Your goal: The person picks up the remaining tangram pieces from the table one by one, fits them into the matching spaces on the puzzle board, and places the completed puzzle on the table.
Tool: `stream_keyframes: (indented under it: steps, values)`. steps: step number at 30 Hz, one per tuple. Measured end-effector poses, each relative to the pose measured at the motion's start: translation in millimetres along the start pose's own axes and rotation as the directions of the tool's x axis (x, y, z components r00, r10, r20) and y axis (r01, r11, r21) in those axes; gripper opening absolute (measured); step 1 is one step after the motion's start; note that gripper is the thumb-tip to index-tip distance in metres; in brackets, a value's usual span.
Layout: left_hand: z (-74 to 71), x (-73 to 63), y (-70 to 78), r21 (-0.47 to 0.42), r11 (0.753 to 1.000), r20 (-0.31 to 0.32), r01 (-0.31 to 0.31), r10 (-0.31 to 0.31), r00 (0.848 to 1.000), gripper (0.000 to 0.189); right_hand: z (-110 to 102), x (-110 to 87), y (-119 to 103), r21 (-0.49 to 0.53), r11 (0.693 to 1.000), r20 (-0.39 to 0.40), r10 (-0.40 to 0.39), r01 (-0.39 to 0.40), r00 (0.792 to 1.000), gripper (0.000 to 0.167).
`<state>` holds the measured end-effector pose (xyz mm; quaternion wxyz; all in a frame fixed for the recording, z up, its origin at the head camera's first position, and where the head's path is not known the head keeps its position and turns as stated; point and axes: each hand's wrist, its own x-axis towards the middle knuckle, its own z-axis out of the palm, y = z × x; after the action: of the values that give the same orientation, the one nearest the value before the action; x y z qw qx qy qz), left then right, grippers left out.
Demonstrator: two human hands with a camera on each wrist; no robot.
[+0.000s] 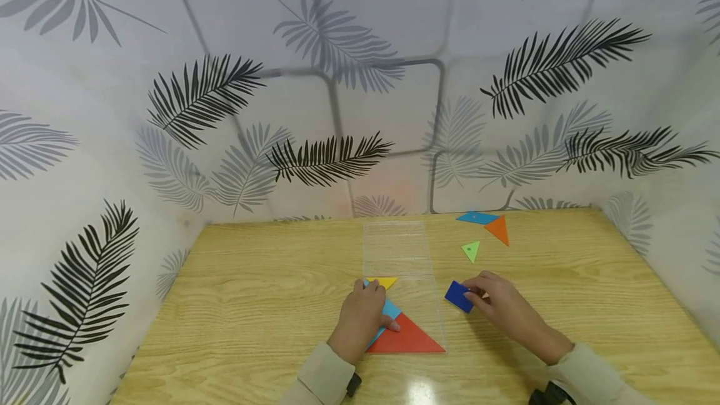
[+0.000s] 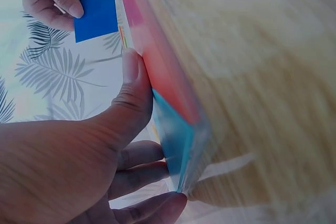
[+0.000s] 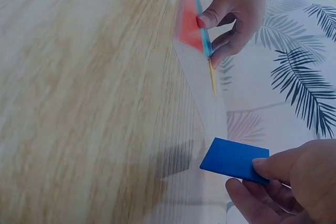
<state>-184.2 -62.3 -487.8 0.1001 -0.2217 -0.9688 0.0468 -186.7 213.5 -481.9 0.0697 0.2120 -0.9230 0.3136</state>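
Note:
A dark blue square tile (image 1: 457, 296) is pinched between thumb and fingers of my right hand (image 1: 506, 311), raised above the table in the right wrist view. My left hand (image 1: 360, 317) rests on a light blue piece (image 1: 390, 310) in a clear rectangular tray (image 1: 396, 245). Its thumb touches the large red triangle (image 1: 407, 337), and its fingers reach the tray's left edge in the left wrist view. A yellow triangle (image 1: 387, 282) lies just beyond the fingertips. The left hand hides part of the light blue piece.
To the right of the tray, a small green triangle (image 1: 471, 250) lies on the wooden table (image 1: 270, 280). Farther back are an orange triangle (image 1: 499, 229) and a blue parallelogram (image 1: 475, 217), near the patterned wall covering (image 1: 394, 111).

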Motion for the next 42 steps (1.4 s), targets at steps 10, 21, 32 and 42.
stream_keyframes:
  steps: [10, 21, 32, 42]
  values:
    - [1.0, -0.9, -2.3, 0.026, 1.000, -0.033, -0.012, 0.013, 0.999, 0.068, 6.1, 1.5, -3.8, 0.108, 0.994, 0.023, 0.025, -0.027, 0.999, 0.015]
    - [7.3, -1.4, -2.9, 0.023, 0.999, -0.067, -0.023, 0.024, 0.997, 0.070, 24.3, 10.9, -18.4, 0.264, 0.955, 0.090, 0.115, -0.135, 0.989, 0.018]
    - [0.5, 0.8, -0.7, -0.020, 1.000, 0.044, 0.008, -0.007, 0.999, 0.069, 49.0, 30.5, -34.8, 0.309, 0.932, 0.137, 0.155, -0.191, 0.978, 0.020]
    - [-3.6, -1.2, -0.6, 0.021, 1.000, -0.017, -0.017, 0.018, 1.000, 0.065, 64.7, 46.1, -43.4, 0.295, 0.938, 0.107, 0.158, -0.183, 0.982, 0.020]
